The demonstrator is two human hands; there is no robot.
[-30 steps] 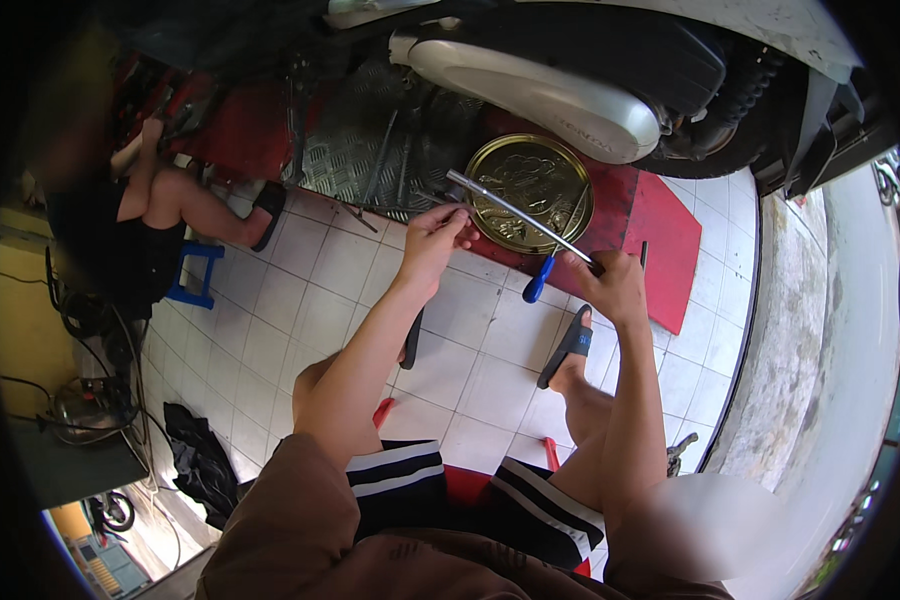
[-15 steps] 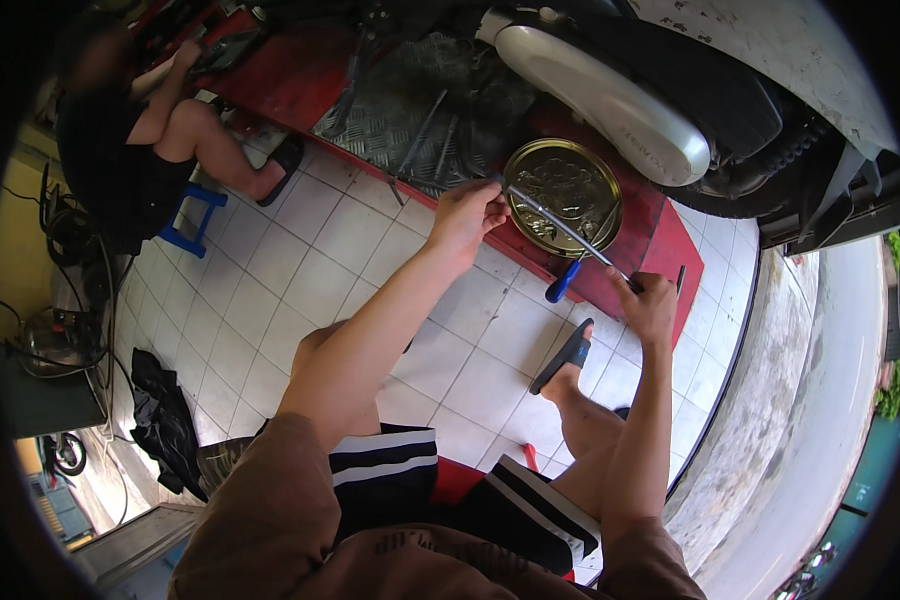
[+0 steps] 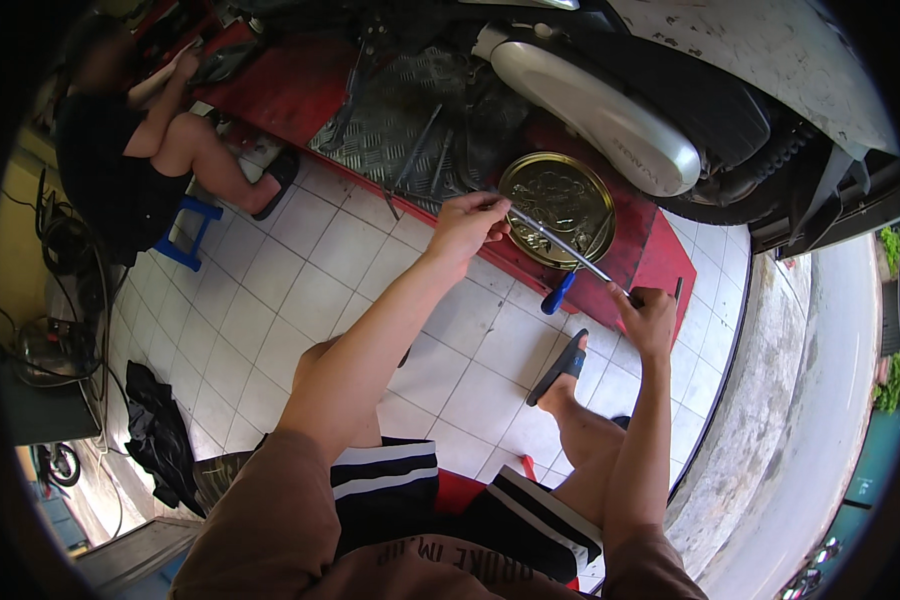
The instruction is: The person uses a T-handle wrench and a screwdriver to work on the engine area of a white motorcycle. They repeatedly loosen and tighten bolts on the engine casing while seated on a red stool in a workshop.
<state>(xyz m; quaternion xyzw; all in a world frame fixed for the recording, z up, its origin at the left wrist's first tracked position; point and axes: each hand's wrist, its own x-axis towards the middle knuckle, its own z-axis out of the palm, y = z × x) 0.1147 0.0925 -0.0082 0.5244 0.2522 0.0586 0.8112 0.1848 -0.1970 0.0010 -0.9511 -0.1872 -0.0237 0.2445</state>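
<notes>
I hold a long silver metal bar [image 3: 560, 240] at a slant above a round brass-coloured tray [image 3: 555, 190] on a red platform [image 3: 650, 265]. My left hand [image 3: 467, 232] is closed in a pinch at the bar's upper end, and my right hand [image 3: 646, 318] is closed around its lower end. A short dark rod sticks up beside my right knuckles; I cannot tell whether it joins the bar. A blue-handled tool [image 3: 557, 294] hangs over the tray's near edge. Several slim metal tools [image 3: 419, 148] lie on the dark textured plate to the left.
A motorcycle [image 3: 610, 105] stands over the platform. At left, another person [image 3: 100, 150] sits on a blue stool [image 3: 189, 232] by the platform. Hoses and cables [image 3: 65, 250] and a black cloth [image 3: 155, 435] lie along the left. My feet are on white tiles. A road runs at far right.
The view has shifted since a second ago. My left hand, with fingertips by the bar's end, and my right hand keep the bar slanted over the tray, at a somewhat steeper angle now.
</notes>
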